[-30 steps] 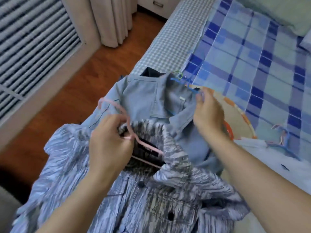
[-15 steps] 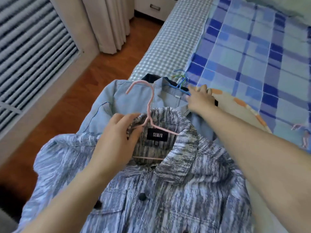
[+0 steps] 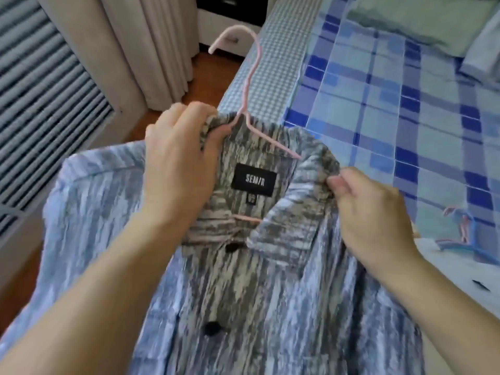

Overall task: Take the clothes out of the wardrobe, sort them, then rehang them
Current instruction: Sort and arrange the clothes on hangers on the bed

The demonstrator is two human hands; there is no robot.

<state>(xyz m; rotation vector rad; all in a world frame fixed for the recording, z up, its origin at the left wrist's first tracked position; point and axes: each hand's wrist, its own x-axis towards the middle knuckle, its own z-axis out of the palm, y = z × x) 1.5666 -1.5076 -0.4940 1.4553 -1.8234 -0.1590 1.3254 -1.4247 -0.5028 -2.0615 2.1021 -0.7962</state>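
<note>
Down the left edge of the frame runs a slatted panel [image 3: 40, 109], with a pale curtain [image 3: 151, 47] hanging beside it at the upper left. Between the curtain and the bed a narrow strip of wooden floor [image 3: 208, 77] shows, the only open floor in view at the top; more of it shows at the lower left under the shirt's sleeve.

One streaked blue-grey shirt [image 3: 243, 307] fills the lower middle of the frame, held up off the bed. The left hand [image 3: 178, 163] grips the left side of its collar, fingers curled over the fabric. One pink hanger [image 3: 249, 85] sits inside the neck, its hook rising toward the top centre and its lower bar showing just beneath a black label [image 3: 254, 180]. Two dark buttons show down the front.

The right hand [image 3: 370, 209] pinches the right side of the collar between thumb and fingers.

The bed [image 3: 405, 109] takes up the right half, checked cloth along its near edge and blue plaid beyond, with a pillow [image 3: 422, 20] at the upper right. At the right edge lie what look like a couple more hangers [image 3: 460, 231], pink and blue, too blurred to count surely, on a white cloth.
</note>
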